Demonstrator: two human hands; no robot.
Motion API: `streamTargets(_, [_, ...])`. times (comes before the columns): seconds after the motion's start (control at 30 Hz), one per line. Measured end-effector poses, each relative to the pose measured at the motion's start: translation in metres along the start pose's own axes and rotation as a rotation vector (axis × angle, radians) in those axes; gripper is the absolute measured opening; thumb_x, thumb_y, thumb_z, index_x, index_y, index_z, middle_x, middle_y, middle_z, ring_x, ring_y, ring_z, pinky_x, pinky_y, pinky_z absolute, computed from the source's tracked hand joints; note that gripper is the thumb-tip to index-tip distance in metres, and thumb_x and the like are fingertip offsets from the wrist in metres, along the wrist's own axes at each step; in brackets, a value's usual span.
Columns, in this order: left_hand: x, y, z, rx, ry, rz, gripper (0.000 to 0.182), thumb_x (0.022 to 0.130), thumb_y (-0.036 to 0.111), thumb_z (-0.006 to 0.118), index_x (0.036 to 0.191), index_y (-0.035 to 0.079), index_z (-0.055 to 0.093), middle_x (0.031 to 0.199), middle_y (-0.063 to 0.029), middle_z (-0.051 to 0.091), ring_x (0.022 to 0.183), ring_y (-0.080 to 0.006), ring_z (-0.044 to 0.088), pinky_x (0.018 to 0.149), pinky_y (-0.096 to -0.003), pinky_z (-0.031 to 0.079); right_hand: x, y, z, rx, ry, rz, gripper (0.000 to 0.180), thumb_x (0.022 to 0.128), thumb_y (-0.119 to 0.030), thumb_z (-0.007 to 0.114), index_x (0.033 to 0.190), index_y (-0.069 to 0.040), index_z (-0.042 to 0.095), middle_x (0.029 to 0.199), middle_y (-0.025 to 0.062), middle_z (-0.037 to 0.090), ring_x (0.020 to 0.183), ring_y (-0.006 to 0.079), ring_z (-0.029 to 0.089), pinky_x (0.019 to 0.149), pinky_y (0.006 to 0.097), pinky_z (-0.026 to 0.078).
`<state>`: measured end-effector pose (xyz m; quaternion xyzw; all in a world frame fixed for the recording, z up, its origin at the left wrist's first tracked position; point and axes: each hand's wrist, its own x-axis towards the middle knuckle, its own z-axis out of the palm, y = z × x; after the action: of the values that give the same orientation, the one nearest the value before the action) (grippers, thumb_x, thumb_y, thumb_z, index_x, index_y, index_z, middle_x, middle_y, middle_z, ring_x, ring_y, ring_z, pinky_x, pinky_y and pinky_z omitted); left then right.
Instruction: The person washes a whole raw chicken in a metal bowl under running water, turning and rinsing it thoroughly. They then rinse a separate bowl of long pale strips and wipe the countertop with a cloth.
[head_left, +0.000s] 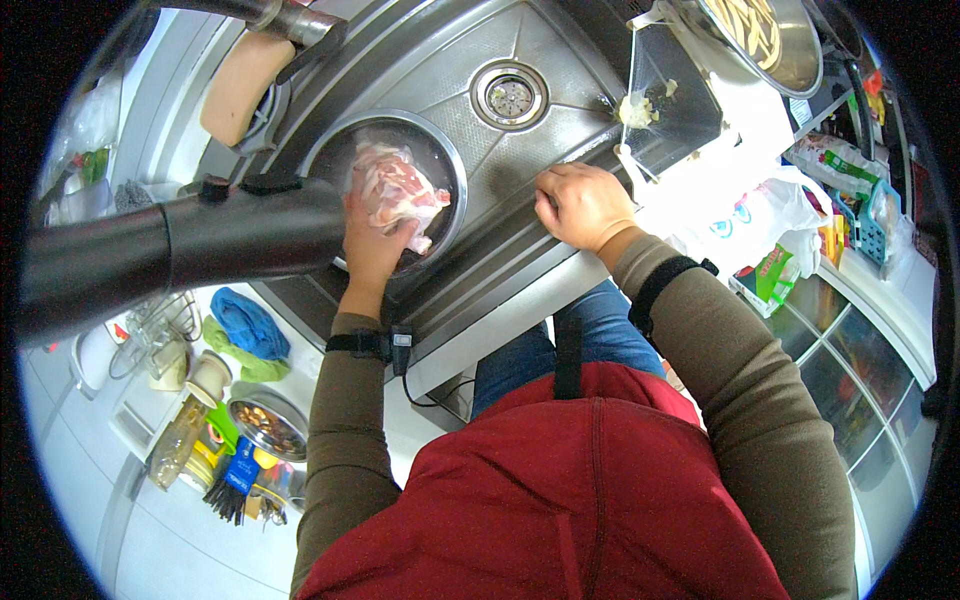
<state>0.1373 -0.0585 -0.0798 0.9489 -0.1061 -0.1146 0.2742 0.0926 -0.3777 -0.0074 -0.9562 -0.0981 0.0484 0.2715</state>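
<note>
My left hand (369, 238) grips a piece of raw, pale pink meat (397, 180) with skin and fat on it. It holds the meat inside a round metal bowl (463, 184), which stands in the stainless-steel sink (420, 90). A thick black faucet (255, 236) reaches in from the left and covers part of the bowl's rim. At the sink's front edge rests my right hand (585, 204), fingers curled in and nothing visible in them. The drain strainer (510, 96) lies beyond the bowl.
A corner strainer basket (675, 82) holds food scraps (637, 111) at the sink's right. Behind it stands a steel bowl (806, 67) of pale strips. A white plastic bag (757, 217) sits on the right counter. Blue cloth (249, 322) and a dish of brown pieces (266, 424) lie left.
</note>
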Motion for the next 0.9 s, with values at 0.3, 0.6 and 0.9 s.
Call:
streamTargets(0.3, [-0.003, 0.004, -0.004, 0.117, -0.052, -0.193, 0.106, 0.063, 0.023, 0.086, 0.148, 0.01, 0.024, 0.14, -0.0255, 0.045, 0.123, -0.0415, 0.051, 0.101, -0.044, 0.043, -0.001, 0.0, 0.001, -0.04, 0.004, 0.003, 0.015, 0.081, -0.021, 0.058, 0.075, -0.007, 0.061, 0.074, 0.0108, 0.062, 0.077, 0.0302, 0.063, 0.072, 0.0415, 0.052])
streamTargets(0.6, [-0.007, -0.023, -0.007, 0.175, -0.126, -0.29, 0.119, 0.065, 0.039, 0.083, 0.154, 0.012, 0.01, 0.129, -0.0259, 0.057, 0.112, -0.042, 0.06, 0.096, -0.0439, 0.047, 0.0, 0.0, 0.001, -0.028, -0.014, 0.009, 0.015, 0.081, -0.02, 0.058, 0.076, -0.007, 0.062, 0.075, 0.0109, 0.063, 0.077, 0.0306, 0.063, 0.072, 0.0418, 0.052])
streamTargets(0.9, [-0.009, -0.022, -0.014, 0.13, -0.194, -0.411, 0.112, 0.06, 0.033, 0.086, 0.147, 0.001, 0.022, 0.13, -0.0277, 0.054, 0.118, -0.0396, 0.055, 0.102, -0.042, 0.042, 0.0, 0.0, 0.0, -0.02, -0.018, 0.016, 0.015, 0.081, -0.02, 0.058, 0.076, -0.006, 0.062, 0.075, 0.0114, 0.063, 0.078, 0.0312, 0.064, 0.073, 0.0417, 0.052])
